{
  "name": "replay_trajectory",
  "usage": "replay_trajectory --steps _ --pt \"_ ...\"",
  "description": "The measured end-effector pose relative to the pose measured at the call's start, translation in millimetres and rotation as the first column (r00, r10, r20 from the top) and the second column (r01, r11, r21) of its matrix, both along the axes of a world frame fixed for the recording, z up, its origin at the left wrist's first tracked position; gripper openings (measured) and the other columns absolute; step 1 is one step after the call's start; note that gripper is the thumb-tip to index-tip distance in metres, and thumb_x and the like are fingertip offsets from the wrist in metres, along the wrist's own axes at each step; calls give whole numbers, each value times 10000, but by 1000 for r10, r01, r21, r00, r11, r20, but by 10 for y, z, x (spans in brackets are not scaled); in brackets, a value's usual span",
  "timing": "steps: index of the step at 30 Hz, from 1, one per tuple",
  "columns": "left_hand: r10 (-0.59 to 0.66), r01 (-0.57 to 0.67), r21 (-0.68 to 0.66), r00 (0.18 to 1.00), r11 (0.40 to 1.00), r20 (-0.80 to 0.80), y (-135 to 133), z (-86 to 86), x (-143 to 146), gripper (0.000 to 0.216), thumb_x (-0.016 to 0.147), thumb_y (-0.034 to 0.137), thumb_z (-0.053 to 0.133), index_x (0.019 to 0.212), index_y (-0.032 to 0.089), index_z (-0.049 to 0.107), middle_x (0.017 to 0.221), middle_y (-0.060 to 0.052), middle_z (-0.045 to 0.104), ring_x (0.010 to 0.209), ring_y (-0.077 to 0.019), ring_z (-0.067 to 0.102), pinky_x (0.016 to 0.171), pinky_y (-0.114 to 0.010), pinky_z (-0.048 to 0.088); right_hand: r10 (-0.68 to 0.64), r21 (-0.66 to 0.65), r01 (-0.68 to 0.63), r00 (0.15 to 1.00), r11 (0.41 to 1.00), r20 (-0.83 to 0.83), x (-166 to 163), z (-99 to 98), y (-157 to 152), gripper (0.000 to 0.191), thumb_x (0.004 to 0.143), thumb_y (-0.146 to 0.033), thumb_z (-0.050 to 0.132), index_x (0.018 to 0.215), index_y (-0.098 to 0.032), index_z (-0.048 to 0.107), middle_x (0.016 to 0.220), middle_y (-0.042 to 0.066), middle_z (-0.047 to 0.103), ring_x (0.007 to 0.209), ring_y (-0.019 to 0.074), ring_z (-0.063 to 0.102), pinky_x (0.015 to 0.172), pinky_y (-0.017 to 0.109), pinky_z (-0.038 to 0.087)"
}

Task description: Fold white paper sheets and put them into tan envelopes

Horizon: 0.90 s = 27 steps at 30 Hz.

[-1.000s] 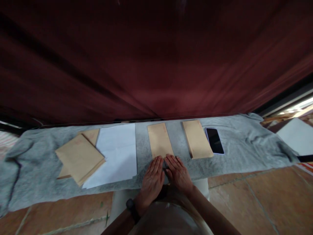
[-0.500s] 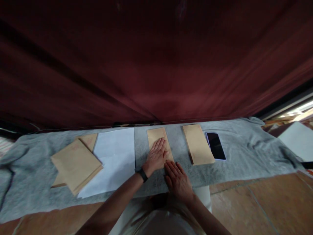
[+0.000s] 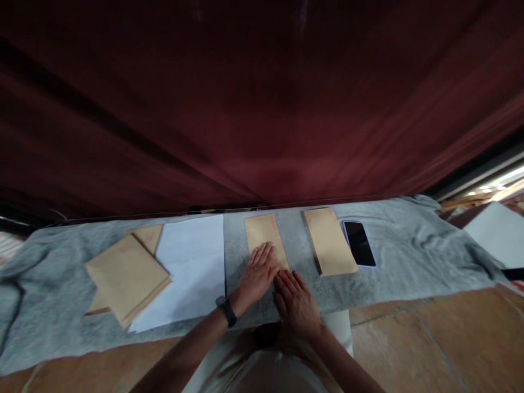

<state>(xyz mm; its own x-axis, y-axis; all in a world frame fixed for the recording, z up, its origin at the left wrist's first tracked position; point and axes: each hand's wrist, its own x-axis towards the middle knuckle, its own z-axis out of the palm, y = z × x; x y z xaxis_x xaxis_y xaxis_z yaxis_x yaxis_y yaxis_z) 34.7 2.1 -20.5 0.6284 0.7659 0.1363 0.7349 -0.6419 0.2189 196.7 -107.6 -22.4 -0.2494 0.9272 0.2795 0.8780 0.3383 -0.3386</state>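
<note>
A brown paper envelope (image 3: 264, 230) lies lengthwise in front of me on the grey cloth. My left hand (image 3: 256, 274) rests flat across its lower part, fingers stretched out, a dark watch on the wrist. At the envelope's near right corner is my right hand (image 3: 295, 305), laid flat with its fingers extended; the fingertips touch the envelope's edge and almost meet the left hand. Neither hand grips anything. The envelope's near end is hidden under the hands.
Right of the hands lie a stack of brown envelopes (image 3: 331, 243) and a phone (image 3: 359, 244). To the left are white paper sheets (image 3: 192, 262) and a crossed pile of brown envelopes (image 3: 126, 275). The grey cloth (image 3: 409, 251) covers the table before a dark red curtain (image 3: 262, 120).
My left hand has slid down the envelope toward me, uncovering more of its upper part. The right hand has stayed almost in place.
</note>
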Motion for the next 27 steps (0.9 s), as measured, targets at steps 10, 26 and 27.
replay_trajectory --steps 10,26,27 --pt "190 -187 -29 973 982 129 -1004 -162 -351 584 1026 313 426 1581 149 346 1619 -140 409 1507 -267 374 1210 -476 376 11 5 -11 999 1000 51 20 23 -14 451 1043 -271 469 1489 -231 517 1555 60 511 1448 217 459 1239 447 303" --pt "861 -115 -858 168 500 480 -492 188 -86 590 738 211 684 1316 120 599 925 -74 752 835 -200 712 805 -335 567 -119 64 116 992 991 45 -36 -52 -53 489 1017 -244 473 1503 -208 499 1539 98 527 1418 249 488 1239 487 285" --pt "859 -103 -859 174 501 481 -476 204 -78 574 729 205 681 1293 119 615 889 -64 751 798 -193 705 762 -320 563 -129 66 127 991 990 39 -47 -57 -48 492 1012 -236 473 1502 -206 499 1533 97 533 1418 251 487 1240 491 285"
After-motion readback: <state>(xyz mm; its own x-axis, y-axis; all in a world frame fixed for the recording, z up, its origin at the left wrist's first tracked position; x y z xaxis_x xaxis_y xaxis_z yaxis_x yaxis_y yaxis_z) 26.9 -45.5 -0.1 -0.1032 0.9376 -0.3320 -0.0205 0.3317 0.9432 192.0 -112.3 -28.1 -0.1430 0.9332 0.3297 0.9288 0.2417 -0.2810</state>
